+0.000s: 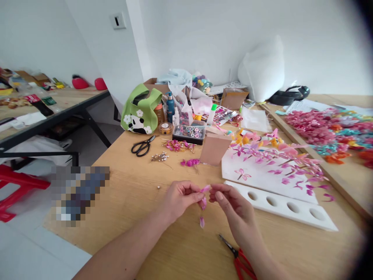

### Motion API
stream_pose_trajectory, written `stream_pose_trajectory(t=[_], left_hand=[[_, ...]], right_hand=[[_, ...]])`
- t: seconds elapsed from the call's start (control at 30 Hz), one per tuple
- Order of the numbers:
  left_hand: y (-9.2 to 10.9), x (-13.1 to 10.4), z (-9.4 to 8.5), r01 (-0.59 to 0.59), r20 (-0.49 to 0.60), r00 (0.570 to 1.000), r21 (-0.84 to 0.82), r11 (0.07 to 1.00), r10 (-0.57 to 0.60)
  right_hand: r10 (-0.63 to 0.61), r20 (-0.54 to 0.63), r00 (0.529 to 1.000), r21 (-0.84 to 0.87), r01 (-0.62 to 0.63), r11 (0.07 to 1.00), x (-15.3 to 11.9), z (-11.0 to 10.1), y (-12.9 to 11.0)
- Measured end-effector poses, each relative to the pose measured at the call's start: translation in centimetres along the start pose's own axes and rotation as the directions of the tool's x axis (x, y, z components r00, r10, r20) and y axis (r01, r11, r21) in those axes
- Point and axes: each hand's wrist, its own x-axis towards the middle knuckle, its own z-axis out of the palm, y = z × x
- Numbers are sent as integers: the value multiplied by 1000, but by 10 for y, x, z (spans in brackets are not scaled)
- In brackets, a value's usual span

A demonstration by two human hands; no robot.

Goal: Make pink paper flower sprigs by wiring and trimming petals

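Above the middle of the wooden table, my left hand (186, 198) pinches a pink artificial flower piece (203, 203) between thumb and fingers. One pale pink petal points up from the pinch, and a small petal (202, 222) shows below it. My right hand (231, 202) is close beside its tip, thumb and fingers curled together; whatever they hold is too small to make out. Red-handled scissors (239, 258) lie under my right wrist, partly covered by it. A single small bead-tipped piece (158, 187) rests left of my left hand.
Black scissors (142, 146), magenta petals (190, 162), a bead box (189, 132) and an upright brown card (215, 149) stand or lie ahead. To the right are a white foam block with holes (282, 204) and pink flower sprays (279, 157). A green panda bag (141, 111) stands behind.
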Motion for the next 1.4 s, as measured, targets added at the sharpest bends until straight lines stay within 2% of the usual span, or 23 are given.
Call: stream_pose_trajectory(t=[0.13, 0.3, 0.5, 0.63, 0.8, 0.93, 1.0, 1.07, 1.13, 1.2, 1.33, 1.4], left_hand=[[-3, 0, -1, 69, 37, 997, 14, 997, -70], [-11, 0, 0, 89, 17, 995, 165, 982, -93], [-9, -1, 8, -47, -55, 996, 301, 952, 67], [-7, -3, 10, -66, -88, 990, 404, 912, 110], [-8, -6, 9, -143, -69, 973, 571, 809, 220], [-10, -7, 10, -247, -10, 934, 705, 665, 357], [-11, -7, 10, -258, 8, 933, 711, 654, 360], [-12, -7, 10, -218, -4, 954, 681, 700, 300], [-12, -7, 9, -196, -7, 962, 680, 707, 273], [-12, -8, 8, -225, 8, 945, 742, 632, 327], [-12, -10, 7, -325, 111, 879, 851, 413, 464], [-13, -10, 7, -348, 146, 858, 870, 348, 493]], right_hand=[[-57, 46, 997, -23, 59, 998, 1, 2, -2], [-14, 82, 997, -108, 22, 994, 2, 2, -3], [52, 28, 998, -77, -50, 996, 3, 3, -4], [104, 43, 994, -23, -103, 994, 3, 4, -5], [148, 83, 986, -16, -147, 989, 3, 7, -3], [124, 72, 990, -55, -120, 991, 2, 8, -1], [121, 67, 990, -57, -117, 991, 2, 7, -2], [127, 59, 990, -52, -124, 991, 2, 6, -2], [130, 58, 990, -53, -127, 990, 1, 6, -1], [132, 69, 989, -66, -127, 990, 1, 6, 0], [118, 104, 988, -130, -104, 986, -1, 8, 2], [108, 139, 984, -194, -79, 978, -2, 10, 1]])
